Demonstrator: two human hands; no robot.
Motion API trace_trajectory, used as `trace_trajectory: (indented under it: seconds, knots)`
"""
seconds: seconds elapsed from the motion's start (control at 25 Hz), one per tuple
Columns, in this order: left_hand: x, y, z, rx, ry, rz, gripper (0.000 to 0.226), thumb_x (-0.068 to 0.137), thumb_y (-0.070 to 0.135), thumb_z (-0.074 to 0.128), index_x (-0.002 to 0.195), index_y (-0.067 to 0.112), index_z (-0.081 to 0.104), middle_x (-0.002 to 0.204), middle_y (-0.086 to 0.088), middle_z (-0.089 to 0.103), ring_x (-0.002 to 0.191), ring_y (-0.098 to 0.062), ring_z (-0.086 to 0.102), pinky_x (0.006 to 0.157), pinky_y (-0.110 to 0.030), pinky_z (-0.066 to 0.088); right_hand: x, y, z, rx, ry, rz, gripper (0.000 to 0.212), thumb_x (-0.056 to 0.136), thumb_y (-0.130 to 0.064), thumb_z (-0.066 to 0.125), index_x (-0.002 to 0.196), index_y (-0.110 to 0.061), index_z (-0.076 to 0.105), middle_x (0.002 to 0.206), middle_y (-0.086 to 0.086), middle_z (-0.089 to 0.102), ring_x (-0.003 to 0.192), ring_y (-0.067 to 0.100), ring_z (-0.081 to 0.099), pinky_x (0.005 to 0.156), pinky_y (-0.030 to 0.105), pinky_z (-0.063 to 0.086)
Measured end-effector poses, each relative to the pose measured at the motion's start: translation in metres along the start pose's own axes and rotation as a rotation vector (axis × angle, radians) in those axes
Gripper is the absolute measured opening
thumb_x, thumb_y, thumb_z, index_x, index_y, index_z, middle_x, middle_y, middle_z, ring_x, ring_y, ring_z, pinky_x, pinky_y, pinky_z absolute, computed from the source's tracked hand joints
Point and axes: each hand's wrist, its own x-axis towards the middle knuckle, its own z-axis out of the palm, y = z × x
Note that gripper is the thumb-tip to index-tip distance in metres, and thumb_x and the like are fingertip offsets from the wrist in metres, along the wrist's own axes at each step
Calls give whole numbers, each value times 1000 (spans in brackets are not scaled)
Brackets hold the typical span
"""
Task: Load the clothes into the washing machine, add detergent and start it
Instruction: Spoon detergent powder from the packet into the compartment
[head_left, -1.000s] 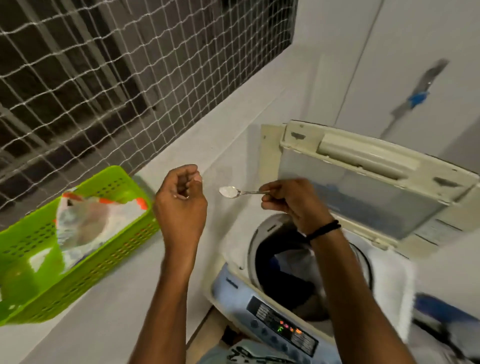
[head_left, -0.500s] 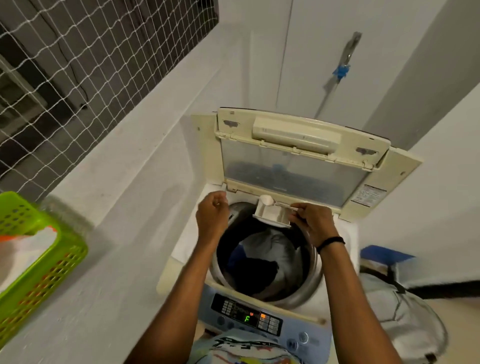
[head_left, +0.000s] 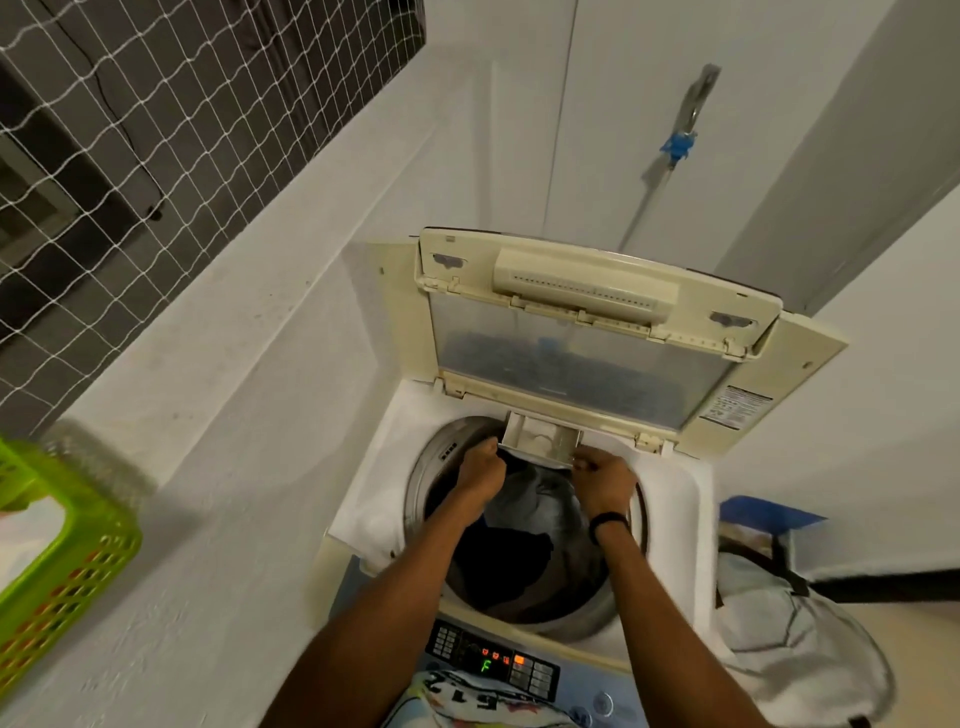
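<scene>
Spoon not discernible. Both hands fisted at detergent drawer (head_left: 540, 441), pulled out at back rim of washing machine (head_left: 670, 483): left hand (head_left: 480, 467) at its left corner, right hand (head_left: 602, 480) at right corner; what either pinches, cannot tell. Whitish powder, possibly, in drawer. Lid (head_left: 582, 332) upright behind. Dark and grey clothes (head_left: 524, 525) in drum. Green basket (head_left: 78, 561) far left, cropped.

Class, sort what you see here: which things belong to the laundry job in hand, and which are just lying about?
Part of the job:
washing machine
detergent drawer, both hands at it
left hand
right hand
clothes in the drum
control panel
raised lid

Lying about:
green basket
pale bag beside the machine
netting
</scene>
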Motion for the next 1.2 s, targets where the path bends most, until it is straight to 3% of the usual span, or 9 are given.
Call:
trace_trajectory:
  seconds: [0.12, 0.24, 0.4, 0.56, 0.72, 1.0, 1.2]
  knots:
    - [27, -18, 15, 40, -60, -6, 48, 94, 14, 45, 141, 20, 48, 141, -15, 54, 126, -34, 54, 105, -52, 47, -10, -3, 6, -96, 30, -125, 33, 80, 3, 61, 109, -4, 74, 113, 17, 71, 107, 35, 65, 95, 35, 48]
    - [19, -10, 13, 66, -74, 31, 44, 95, 10, 46, 136, 21, 53, 134, -11, 59, 120, -29, 58, 103, -46, 50, -19, -6, 5, -118, 97, -225, 33, 79, 8, 62, 108, -2, 73, 108, 18, 72, 102, 35, 66, 90, 29, 46]
    - [-7, 8, 3, 28, -77, 59, 42, 96, 7, 44, 133, 21, 56, 131, -6, 61, 119, -25, 58, 104, -44, 49, -22, -6, 8, -190, 22, -198, 26, 87, 4, 59, 110, -2, 72, 107, 17, 72, 101, 33, 67, 85, 25, 45]
    - [-14, 11, 1, 3, -81, 75, 41, 96, 7, 45, 132, 21, 58, 135, -5, 60, 126, -25, 55, 108, -43, 47, -20, -4, 11, -185, 35, -181, 35, 86, 4, 61, 120, -4, 68, 117, 17, 70, 110, 32, 64, 98, 34, 48]
    - [-18, 15, -2, 5, -86, 68, 40, 96, 6, 47, 132, 20, 58, 134, -6, 61, 124, -25, 56, 106, -42, 48, -16, -4, 11, -196, 43, -175, 36, 85, 4, 60, 119, -5, 69, 115, 16, 71, 109, 32, 65, 97, 34, 48]
    - [-28, 20, -8, -24, -44, 63, 46, 97, 3, 46, 142, 9, 47, 146, -13, 51, 132, -31, 49, 104, -36, 43, -11, -1, 9, 20, 172, -76, 27, 81, -3, 61, 101, -13, 77, 97, 10, 76, 89, 29, 69, 87, 39, 56]
    - [-42, 25, -24, -131, -9, 61, 55, 98, 6, 49, 151, 11, 37, 155, -8, 41, 140, -24, 43, 115, -35, 38, -9, 1, 7, 442, 55, 230, 24, 73, -11, 59, 81, -21, 79, 76, 1, 76, 80, 28, 70, 76, 42, 57]
